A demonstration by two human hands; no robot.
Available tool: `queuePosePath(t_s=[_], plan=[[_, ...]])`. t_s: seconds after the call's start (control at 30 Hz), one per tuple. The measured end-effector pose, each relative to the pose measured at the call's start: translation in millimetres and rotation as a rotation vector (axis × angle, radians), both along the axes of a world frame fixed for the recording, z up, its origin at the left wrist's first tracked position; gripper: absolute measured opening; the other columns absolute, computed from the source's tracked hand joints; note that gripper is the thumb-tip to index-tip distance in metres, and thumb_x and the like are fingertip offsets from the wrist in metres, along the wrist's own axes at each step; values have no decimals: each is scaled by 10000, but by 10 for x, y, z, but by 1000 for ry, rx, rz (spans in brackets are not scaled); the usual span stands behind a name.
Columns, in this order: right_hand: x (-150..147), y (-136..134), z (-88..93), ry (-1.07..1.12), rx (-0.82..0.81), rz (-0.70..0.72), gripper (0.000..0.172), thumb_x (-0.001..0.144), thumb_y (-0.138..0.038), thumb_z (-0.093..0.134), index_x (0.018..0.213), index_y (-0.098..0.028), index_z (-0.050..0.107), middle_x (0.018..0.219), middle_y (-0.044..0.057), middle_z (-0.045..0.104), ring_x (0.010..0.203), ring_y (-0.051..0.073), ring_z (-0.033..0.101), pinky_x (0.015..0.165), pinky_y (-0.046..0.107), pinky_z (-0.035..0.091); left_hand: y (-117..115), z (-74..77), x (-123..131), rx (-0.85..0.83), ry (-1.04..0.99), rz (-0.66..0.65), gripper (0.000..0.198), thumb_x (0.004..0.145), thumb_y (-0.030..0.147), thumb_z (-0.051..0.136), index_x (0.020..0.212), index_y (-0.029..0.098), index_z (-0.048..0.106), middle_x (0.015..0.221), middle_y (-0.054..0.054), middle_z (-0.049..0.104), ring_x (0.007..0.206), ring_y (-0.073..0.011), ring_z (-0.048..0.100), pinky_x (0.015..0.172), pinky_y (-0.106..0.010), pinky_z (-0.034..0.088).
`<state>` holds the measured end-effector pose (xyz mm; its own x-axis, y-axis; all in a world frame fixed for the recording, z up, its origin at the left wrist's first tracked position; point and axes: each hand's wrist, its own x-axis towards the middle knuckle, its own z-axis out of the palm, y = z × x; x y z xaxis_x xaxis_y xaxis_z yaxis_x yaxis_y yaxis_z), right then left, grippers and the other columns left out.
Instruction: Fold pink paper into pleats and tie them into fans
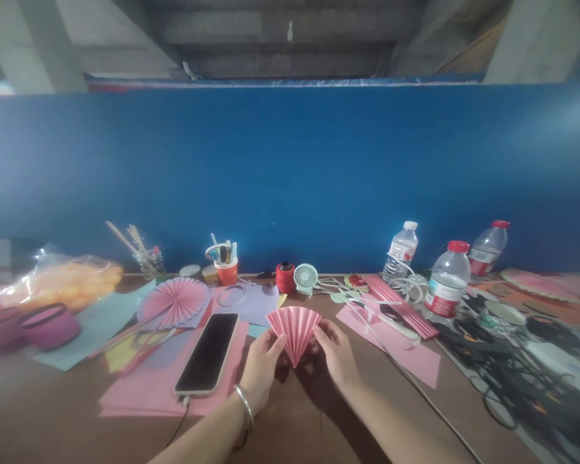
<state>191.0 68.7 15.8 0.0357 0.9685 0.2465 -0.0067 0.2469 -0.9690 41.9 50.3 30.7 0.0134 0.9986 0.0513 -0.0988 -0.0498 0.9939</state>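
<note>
- Forearms (205, 432) come in from the lower edge and converge; left one wears a silver bangle (245, 406). Both rest low near the brown tabletop (290, 444); contact unclear.
- My left hand (262, 362): thumb on the front face at the left edge, fingers curled behind, clamped in a pinch.
- My right hand (337, 358): mirrors it at the right edge, thumb and forefinger together on the paper; remaining fingertips partly hidden, their contact I cannot tell.
- Pink pleated fan (294, 330): held between both hands, spread wide at the top, narrow point toward me. Whether the point touches the table, I cannot tell.
- Handling, my judgement: equal, light pressure at both edges suits it; a hard squeeze would crease the outer pleats. Even spread wants both wrists level and the narrow end gathered tight, otherwise folds slip out of line.
- Beyond: phone (207, 354) lies to the left, on pink paper; red spool (285, 279) and mint handheld fan (306, 277) stand side by side, well clear of my fingers.
</note>
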Motion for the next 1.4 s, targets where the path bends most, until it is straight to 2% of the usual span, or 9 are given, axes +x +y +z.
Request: queuePosePath(t_s=[0.23, 0.33, 0.43, 0.63, 0.77, 0.93, 1.17, 1.3, 1.4], plan=[[332, 1080, 223, -321, 122, -264, 437, 767, -409, 442, 1121, -154, 470, 1081, 127, 544, 939, 242, 544, 824, 407, 420, 63, -97, -6, -7, 206, -6, 236, 700, 373, 549, 636, 150, 508, 479, 33, 523, 363, -99, 477, 346, -184, 320], [325, 1515, 343, -411, 190, -216, 474, 751, -379, 464, 1192, -206, 439, 1249, 88, 441, 1119, 237, 427, 967, 417, 287, 54, -101, 25, -39, 257, 11, 196, 703, 338, 519, 610, 176, 461, 416, 59, 460, 295, -97, 430, 288, -181, 252], [264, 1734, 339, -472, 206, -79, 406, 782, -400, 424, 1137, -223, 510, 1195, 62, 514, 1104, 221, 456, 971, 399, 291, 77, -138, 67, -65, 307, 35, 182, 672, 316, 534, 593, 187, 431, 438, 55, 463, 292, -96, 419, 276, -187, 232], [335, 1709, 309, -510, 203, 43, 410, 820, -457, 368, 1082, -213, 568, 1159, 62, 557, 1076, 218, 485, 958, 380, 310, 169, -269, 103, 9, 510, 98, 100, 650, 262, 536, 632, 166, 515, 583, -7, 572, 554, -139, 518, 525, -222, 403], [407, 1632, 346, -515, 181, 52, 452, 822, -485, 350, 1059, -183, 588, 1139, 84, 571, 1060, 223, 501, 926, 369, 351, 159, -265, 102, -98, 499, 17, 109, 676, 279, 492, 655, 172, 491, 560, 6, 539, 402, -116, 451, 408, -232, 342], [371, 1673, 440, -594, 194, 16, 415, 814, -432, 366, 1079, -190, 574, 1141, 75, 569, 1052, 215, 508, 916, 365, 360, 165, -308, 98, 16, 581, 41, 145, 641, 275, 528, 563, 181, 450, 541, 3, 518, 531, -133, 454, 525, -240, 362], [-75, 1924, 834, -880, 247, 108, 411, 720, -275, 516, 1127, -222, 535, 1139, 65, 561, 1025, 194, 517, 891, 307, 355, 214, -418, 88, 113, 532, 50, 115, 633, 268, 545, 659, 157, 566, 624, -32, 596, 577, -154, 500, 575, -239, 395], [-327, 2012, 875, -1065, 198, 252, 685, 488, -172, 679, 1150, -249, 523, 1146, 83, 548, 968, 248, 541, 788, 313, 400, 171, -333, 61, 75, 461, 11, 123, 608, 239, 557, 693, 163, 599, 662, -39, 625, 617, -180, 543, 611, -245, 423], [-413, 2032, 863, -1152, 164, 285, 666, 481, -205, 693, 1126, -253, 535, 1022, 91, 594, 859, 259, 573, 691, 326, 410, 133, -267, 32, 39, 382, -45, 209, 574, 240, 588, 770, 173, 620, 666, -21, 627, 649, -185, 560, 639, -237, 437]])
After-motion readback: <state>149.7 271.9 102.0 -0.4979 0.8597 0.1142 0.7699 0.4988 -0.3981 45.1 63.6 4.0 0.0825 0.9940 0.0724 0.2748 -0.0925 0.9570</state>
